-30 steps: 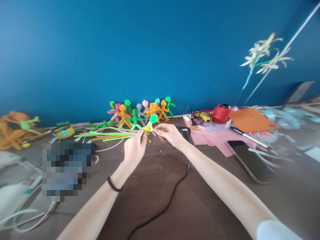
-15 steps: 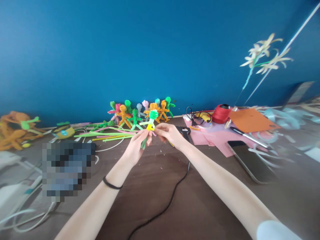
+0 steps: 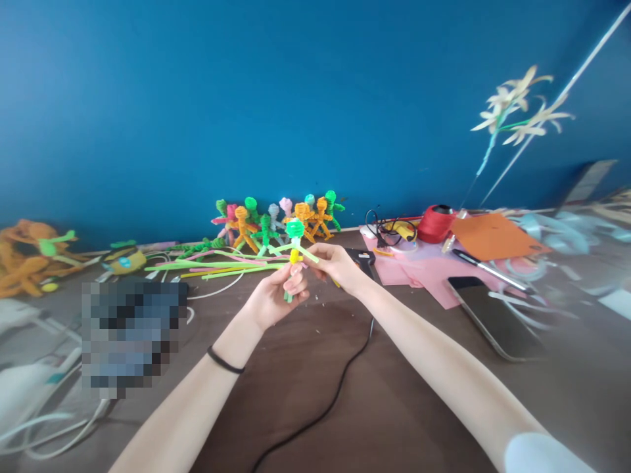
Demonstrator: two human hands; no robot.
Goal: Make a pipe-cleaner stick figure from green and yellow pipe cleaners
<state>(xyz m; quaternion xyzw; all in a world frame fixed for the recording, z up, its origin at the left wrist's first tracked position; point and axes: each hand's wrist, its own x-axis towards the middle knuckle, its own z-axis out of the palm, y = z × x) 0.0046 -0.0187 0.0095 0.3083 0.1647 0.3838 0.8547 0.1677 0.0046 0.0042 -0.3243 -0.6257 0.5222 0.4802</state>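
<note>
A small pipe-cleaner figure [image 3: 295, 228] with a bright green head, pale green arms and a yellow middle stands upright between my hands. My left hand [image 3: 277, 293] is closed around its lower part, and green leg ends poke out below the fingers. At the figure's right side, my right hand [image 3: 336, 264] is pinched by the tip of one pale green arm; a bit of pink shows at the fingertips. Loose pipe cleaners [image 3: 231, 265] in green, pink and yellow lie just left of my left hand. Behind stands a row of similar finished-looking figures [image 3: 244, 226] against the blue wall.
A black glue gun [image 3: 363, 259] lies behind my right hand, its cord running toward me. On the right are pink sheets [image 3: 438, 282], an orange sheet [image 3: 497, 236], a red spool [image 3: 436, 225], a pen [image 3: 493, 270] and a phone [image 3: 493, 318]. White cables [image 3: 69, 427] lie left.
The figure has turned and shifted slightly left, so both pale green arms now show spread out. My left hand has rolled, with its fingers now curled in front of the figure's lower part.
</note>
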